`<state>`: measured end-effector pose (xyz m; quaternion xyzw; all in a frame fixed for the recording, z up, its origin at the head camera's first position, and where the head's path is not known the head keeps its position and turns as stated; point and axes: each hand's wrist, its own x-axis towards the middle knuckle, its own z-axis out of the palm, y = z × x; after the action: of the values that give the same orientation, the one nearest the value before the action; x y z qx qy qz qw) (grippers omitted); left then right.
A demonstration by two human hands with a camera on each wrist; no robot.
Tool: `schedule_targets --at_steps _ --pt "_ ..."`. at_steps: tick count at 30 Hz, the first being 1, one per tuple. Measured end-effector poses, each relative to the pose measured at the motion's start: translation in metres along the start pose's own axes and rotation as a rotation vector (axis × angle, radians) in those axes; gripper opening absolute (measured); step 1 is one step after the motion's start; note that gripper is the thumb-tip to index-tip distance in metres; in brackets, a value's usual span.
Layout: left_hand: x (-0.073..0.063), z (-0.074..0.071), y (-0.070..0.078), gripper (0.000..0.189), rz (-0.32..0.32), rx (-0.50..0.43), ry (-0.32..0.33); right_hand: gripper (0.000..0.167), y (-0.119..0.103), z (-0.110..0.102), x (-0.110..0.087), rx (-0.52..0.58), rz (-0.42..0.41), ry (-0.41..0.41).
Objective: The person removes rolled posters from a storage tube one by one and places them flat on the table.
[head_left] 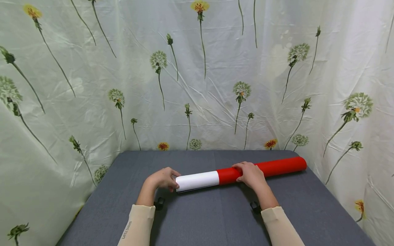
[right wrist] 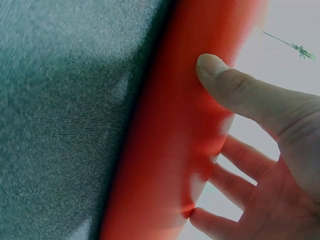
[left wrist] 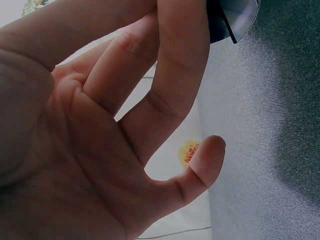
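Note:
A long roll, white (head_left: 198, 180) on its left part and red (head_left: 281, 166) on its right, lies slantwise on the grey table. My left hand (head_left: 162, 178) holds the white end between thumb and fingertips. In the left wrist view its little finger stands away from the roll, and only a dark, glossy bit of the roll's end (left wrist: 245, 17) shows past the fingers. Farther right, my right hand (head_left: 250, 175) grips the red part near where it meets the white. The right wrist view shows the thumb (right wrist: 212, 65) on the near side and the other fingers along the far side.
The grey table (head_left: 197, 218) reaches back to a pale curtain (head_left: 197, 85) printed with dandelions, which also hangs along both sides. A loose edge runs along the underside of the white part. Each wrist wears a small black device.

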<state>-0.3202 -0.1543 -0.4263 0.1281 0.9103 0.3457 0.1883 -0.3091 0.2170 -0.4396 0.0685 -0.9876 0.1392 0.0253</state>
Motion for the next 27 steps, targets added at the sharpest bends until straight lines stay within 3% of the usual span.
schedule_targets --at_steps 27 --pt "-0.002 -0.004 -0.004 0.047 -0.012 -0.013 0.001 0.057 0.011 -0.004 -0.001 0.038 0.018 -0.013"
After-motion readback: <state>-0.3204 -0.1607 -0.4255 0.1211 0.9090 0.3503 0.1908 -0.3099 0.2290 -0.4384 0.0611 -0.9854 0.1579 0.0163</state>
